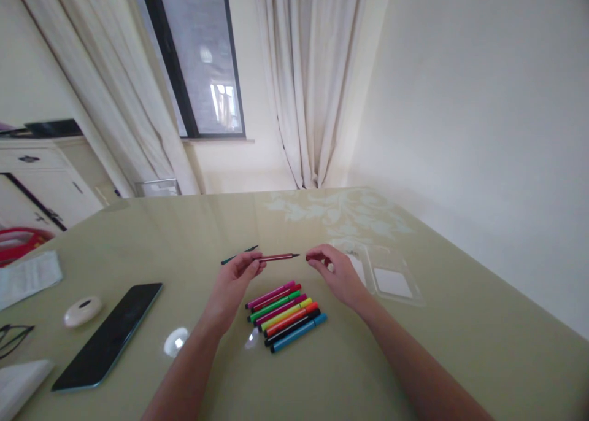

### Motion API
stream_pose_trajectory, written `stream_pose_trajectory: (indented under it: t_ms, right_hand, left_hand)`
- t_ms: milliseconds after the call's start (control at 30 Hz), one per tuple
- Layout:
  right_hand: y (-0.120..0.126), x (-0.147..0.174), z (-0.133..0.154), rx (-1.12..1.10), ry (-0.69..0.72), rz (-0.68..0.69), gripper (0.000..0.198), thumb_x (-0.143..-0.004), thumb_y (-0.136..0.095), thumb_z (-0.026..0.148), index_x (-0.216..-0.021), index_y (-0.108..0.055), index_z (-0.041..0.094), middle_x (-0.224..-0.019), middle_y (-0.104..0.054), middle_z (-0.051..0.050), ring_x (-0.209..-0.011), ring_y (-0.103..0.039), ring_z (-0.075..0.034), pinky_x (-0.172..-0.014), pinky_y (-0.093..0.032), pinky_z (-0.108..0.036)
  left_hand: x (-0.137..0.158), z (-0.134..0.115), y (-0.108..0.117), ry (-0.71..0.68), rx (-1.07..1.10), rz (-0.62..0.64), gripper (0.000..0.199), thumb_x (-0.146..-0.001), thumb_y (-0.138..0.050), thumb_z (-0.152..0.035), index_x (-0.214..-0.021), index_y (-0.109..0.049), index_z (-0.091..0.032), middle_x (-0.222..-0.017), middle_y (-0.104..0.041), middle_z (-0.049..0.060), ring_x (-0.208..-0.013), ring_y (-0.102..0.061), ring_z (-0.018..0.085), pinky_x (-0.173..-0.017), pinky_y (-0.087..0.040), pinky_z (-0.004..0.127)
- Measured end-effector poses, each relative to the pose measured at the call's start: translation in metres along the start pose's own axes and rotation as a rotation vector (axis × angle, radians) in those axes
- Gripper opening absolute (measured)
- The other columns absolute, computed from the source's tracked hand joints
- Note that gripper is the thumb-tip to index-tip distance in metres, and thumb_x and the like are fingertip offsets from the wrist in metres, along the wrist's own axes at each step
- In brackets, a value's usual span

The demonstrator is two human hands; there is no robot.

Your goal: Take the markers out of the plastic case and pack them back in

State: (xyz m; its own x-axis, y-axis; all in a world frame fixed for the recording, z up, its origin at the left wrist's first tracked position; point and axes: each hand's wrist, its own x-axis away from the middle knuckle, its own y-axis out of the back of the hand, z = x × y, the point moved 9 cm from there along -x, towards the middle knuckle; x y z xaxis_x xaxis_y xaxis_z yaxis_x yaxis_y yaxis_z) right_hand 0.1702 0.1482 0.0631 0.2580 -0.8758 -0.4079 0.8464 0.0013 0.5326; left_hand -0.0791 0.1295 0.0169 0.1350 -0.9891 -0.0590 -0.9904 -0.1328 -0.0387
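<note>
My left hand (235, 280) pinches a dark red marker (280, 258), its bare dark tip pointing right. Just beyond that tip, my right hand (338, 274) has its fingers curled together around what looks like the marker's dark red cap (308, 258), mostly hidden by the fingers. Behind my left hand lies a thin dark green marker (246, 251), partly covered by the fingers. Between my forearms, several capped markers lie side by side in a slanted row, from a magenta marker (269, 295) at the far end to a blue marker (299, 333) nearest me.
A transparent plastic case (414, 286) with white inserts lies open behind my right hand. On the left of the glossy table (184, 231) are a black phone (110, 335), a white round case (83, 311), glasses (16, 338) and a paper packet (32, 278). A wall borders the right side.
</note>
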Motion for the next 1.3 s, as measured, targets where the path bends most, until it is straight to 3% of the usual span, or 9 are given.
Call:
stream_pose_trajectory:
  t_ms: [400, 867, 1167, 1300]
  right_hand:
    - [0.001, 0.0, 0.003, -0.085, 0.02, -0.02, 0.015, -0.092, -0.066, 0.032, -0.099, -0.075, 0.022, -0.095, -0.075, -0.005, -0.086, -0.067, -0.019, -0.079, -0.052, -0.031]
    - [-0.005, 0.001, -0.002, -0.242, -0.057, -0.01, 0.017, -0.085, -0.073, 0.036, -0.094, -0.082, 0.025, -0.087, -0.078, -0.004, -0.08, -0.068, -0.02, -0.071, -0.051, -0.032]
    - [-0.006, 0.005, 0.003, -0.227, -0.048, 0.005, 0.014, -0.085, -0.075, 0.034, -0.094, -0.084, 0.026, -0.08, -0.075, -0.003, -0.072, -0.064, -0.018, -0.065, -0.048, -0.029]
    - [-0.009, 0.006, 0.008, -0.222, -0.049, 0.011, 0.015, -0.086, -0.075, 0.034, -0.095, -0.083, 0.026, -0.083, -0.076, -0.004, -0.075, -0.067, -0.019, -0.067, -0.051, -0.03]
  left_hand:
    - [0.006, -0.007, -0.012, 0.019, -0.036, 0.036, 0.045, -0.071, -0.084, -0.049, -0.101, -0.073, -0.017, -0.097, -0.079, 0.008, -0.097, -0.074, 0.024, -0.094, -0.058, 0.037]
    - [0.014, 0.004, -0.026, 0.079, -0.015, 0.064, 0.053, -0.07, -0.083, -0.054, -0.105, -0.076, -0.014, -0.092, -0.081, 0.011, -0.091, -0.077, 0.026, -0.084, -0.063, 0.039]
    - [0.014, 0.003, -0.022, 0.04, -0.032, 0.041, 0.046, -0.071, -0.083, -0.049, -0.101, -0.078, -0.015, -0.087, -0.081, 0.01, -0.084, -0.077, 0.025, -0.081, -0.063, 0.037]
    - [0.013, -0.009, -0.022, -0.048, -0.193, 0.07, 0.039, -0.078, -0.077, -0.048, -0.101, -0.079, -0.017, -0.084, -0.08, 0.008, -0.078, -0.074, 0.022, -0.074, -0.061, 0.034]
